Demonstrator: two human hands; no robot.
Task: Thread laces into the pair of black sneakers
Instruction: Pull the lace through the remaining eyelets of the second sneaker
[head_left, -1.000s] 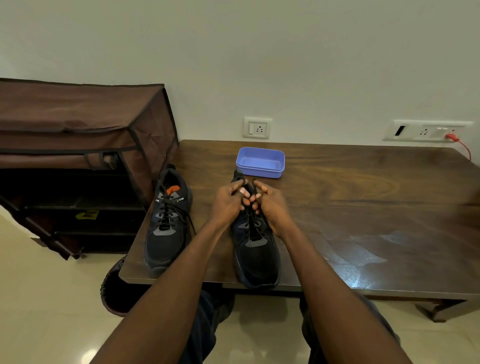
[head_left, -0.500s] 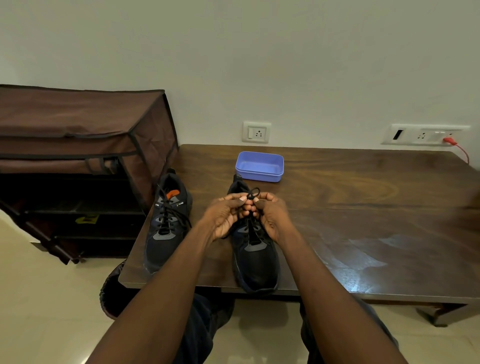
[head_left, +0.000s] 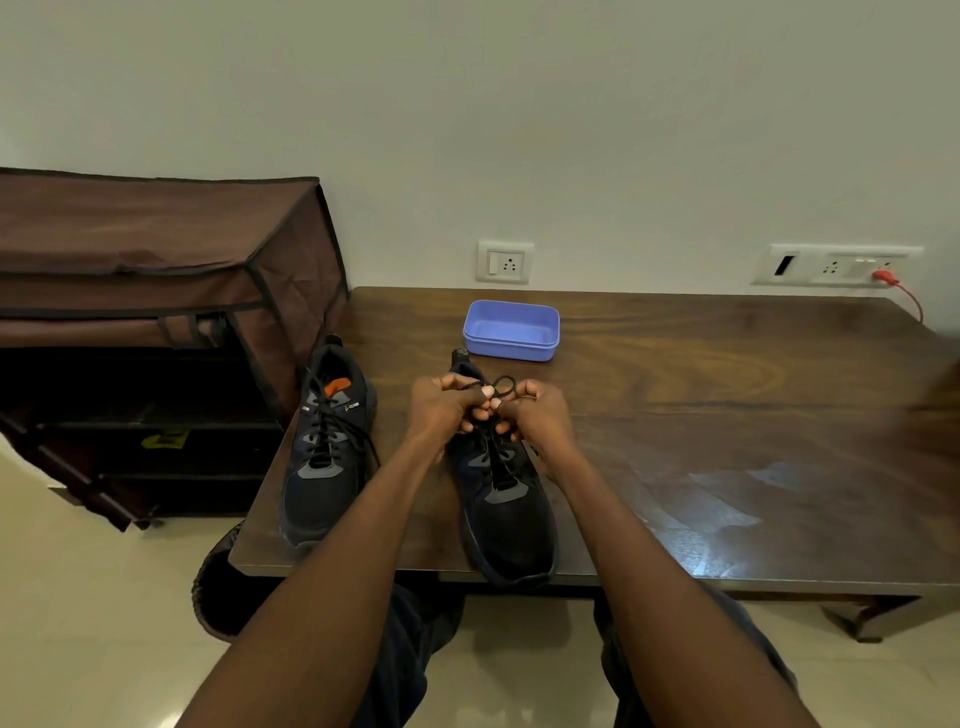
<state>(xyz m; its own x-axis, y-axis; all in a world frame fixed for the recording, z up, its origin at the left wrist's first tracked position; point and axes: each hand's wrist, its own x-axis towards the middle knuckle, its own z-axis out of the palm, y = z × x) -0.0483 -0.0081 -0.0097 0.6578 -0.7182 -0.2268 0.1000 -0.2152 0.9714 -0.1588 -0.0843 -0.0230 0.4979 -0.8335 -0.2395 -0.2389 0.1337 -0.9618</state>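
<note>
Working over the tongue of the right sneaker (head_left: 506, 499), both hands met knuckle to knuckle, each pinching the lace (head_left: 501, 387): the left hand (head_left: 441, 413) held one strand, the right hand (head_left: 540, 418) the other. A second earlier the fingers were pressed low against the eyelets; now they had lifted slightly and a small loop stood above them, so the threading of this shoe looked finished and a bow was likely being tied. Left of the hands, the other sneaker (head_left: 324, 447) lay already laced on the table (head_left: 727, 467). Beyond the hands, just past the shoe's heel, sat a blue tub (head_left: 511, 332).
</note>
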